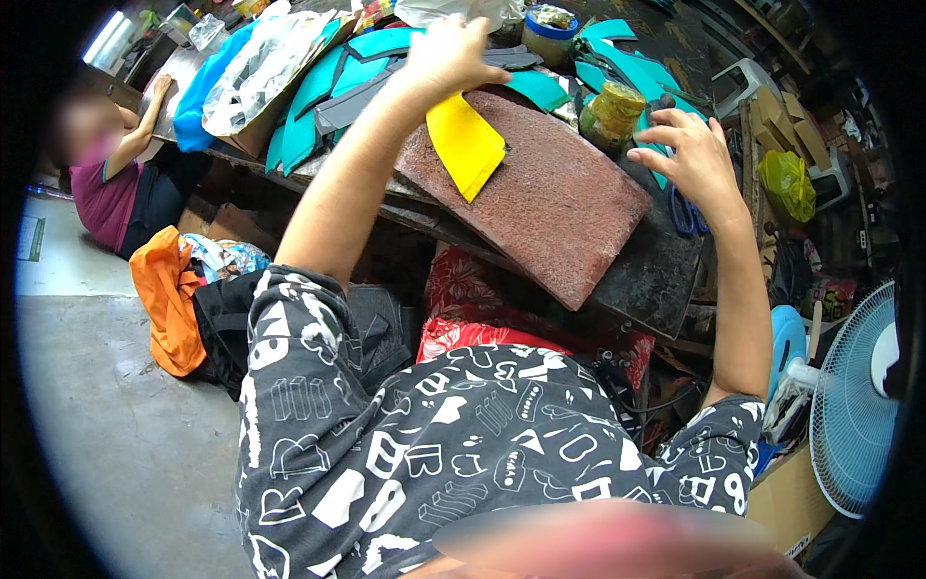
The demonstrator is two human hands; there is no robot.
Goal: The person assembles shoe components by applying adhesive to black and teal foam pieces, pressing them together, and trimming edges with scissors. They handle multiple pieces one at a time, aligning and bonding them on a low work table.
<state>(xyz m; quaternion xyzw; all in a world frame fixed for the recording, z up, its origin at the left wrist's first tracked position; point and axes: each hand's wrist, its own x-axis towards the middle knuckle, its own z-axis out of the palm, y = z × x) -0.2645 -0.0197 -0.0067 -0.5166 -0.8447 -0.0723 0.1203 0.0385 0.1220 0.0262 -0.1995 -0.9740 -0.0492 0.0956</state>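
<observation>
My left hand (451,60) reaches over the far edge of the work slab, its fingers apart and nothing visibly in them. Just below it a yellow flat cut piece (466,150) lies on the reddish-brown rough slab (564,203), its upper end partly covered by my wrist. On the right, my right hand (687,154) hovers with fingers spread and bent, beside a smeared yellowish jar (612,116). Blue-handled scissors (686,214) rest on the dark table under that hand. Teal and grey cut pieces (371,72) are strewn beyond the slab.
A blue-rimmed tub (550,37) stands behind the slab. At left are a box with white plastic (265,87) and a seated person (121,183) whose arm rests on the table. Orange cloth (166,299) hangs nearby. At right are a fan (854,400) and a yellow-green bag (787,183).
</observation>
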